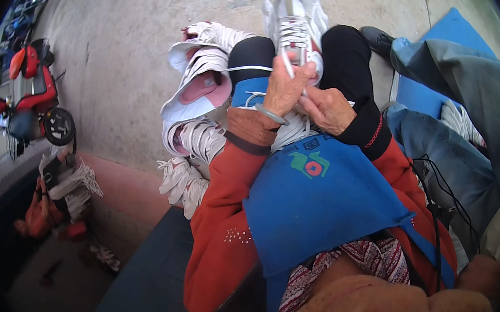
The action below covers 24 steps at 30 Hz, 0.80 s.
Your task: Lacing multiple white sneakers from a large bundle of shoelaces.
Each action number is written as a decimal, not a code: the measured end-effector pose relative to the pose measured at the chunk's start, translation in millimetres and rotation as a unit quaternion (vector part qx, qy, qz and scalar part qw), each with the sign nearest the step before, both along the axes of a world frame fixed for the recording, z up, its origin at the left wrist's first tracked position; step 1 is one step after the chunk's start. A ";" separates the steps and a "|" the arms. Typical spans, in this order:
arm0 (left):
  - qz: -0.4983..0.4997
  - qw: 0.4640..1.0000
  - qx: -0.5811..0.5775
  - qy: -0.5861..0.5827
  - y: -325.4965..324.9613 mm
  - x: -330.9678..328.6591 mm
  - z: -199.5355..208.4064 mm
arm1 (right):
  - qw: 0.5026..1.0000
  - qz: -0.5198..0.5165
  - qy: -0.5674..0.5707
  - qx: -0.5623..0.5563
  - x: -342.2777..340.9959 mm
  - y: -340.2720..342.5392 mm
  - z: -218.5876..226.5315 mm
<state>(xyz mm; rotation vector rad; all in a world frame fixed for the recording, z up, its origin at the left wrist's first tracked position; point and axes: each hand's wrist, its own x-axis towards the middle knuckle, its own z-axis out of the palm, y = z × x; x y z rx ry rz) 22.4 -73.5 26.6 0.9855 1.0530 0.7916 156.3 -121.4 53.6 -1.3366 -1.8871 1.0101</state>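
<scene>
A white sneaker [295,14] with white laces rests on my knees, toe pointing away from me. My left hand [286,86] pinches a white lace just below the shoe's tongue; a pale bangle sits on that wrist. My right hand [325,110] is closed beside it, holding the lace end against the shoe's heel. A blue apron [316,204] covers my lap, and my sleeves are red-orange with black cuffs.
A pile of white and pink sneakers [199,109] lies on the concrete floor to my left. Another person in blue-grey clothes [454,128] sits at my right with a white shoe. A red scooter [35,87] and more shoes stand far left.
</scene>
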 end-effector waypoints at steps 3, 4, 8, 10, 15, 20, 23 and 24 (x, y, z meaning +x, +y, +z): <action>0.072 0.997 -0.013 0.011 -8.0 14.9 25.6 | 0.998 0.044 -0.038 0.019 10.6 -2.0 5.0; 0.068 0.997 -0.018 0.009 -10.9 11.7 24.0 | 0.996 0.071 -0.043 0.024 11.5 -2.2 5.9; -0.029 0.993 -0.100 -0.059 -16.1 -0.4 21.2 | 0.987 0.147 -0.065 0.010 2.0 -7.7 0.1; -0.030 0.996 -0.082 -0.022 -14.8 -5.9 12.9 | 0.985 0.158 -0.069 -0.024 4.2 -5.1 3.3; 0.042 0.991 -0.068 -0.104 -22.0 -12.8 16.5 | 0.995 0.085 0.036 -0.043 24.6 7.0 14.2; -0.080 0.986 -0.055 -0.139 -39.5 -5.5 31.0 | 0.944 -0.048 0.215 -0.247 15.3 26.7 -19.6; -0.165 0.975 -0.047 -0.142 -48.4 4.9 27.7 | 0.773 -0.163 0.407 -0.458 2.1 26.6 -8.2; -0.163 0.975 -0.048 -0.141 -48.3 3.7 24.2 | 0.773 -0.162 0.408 -0.459 6.6 31.3 -15.5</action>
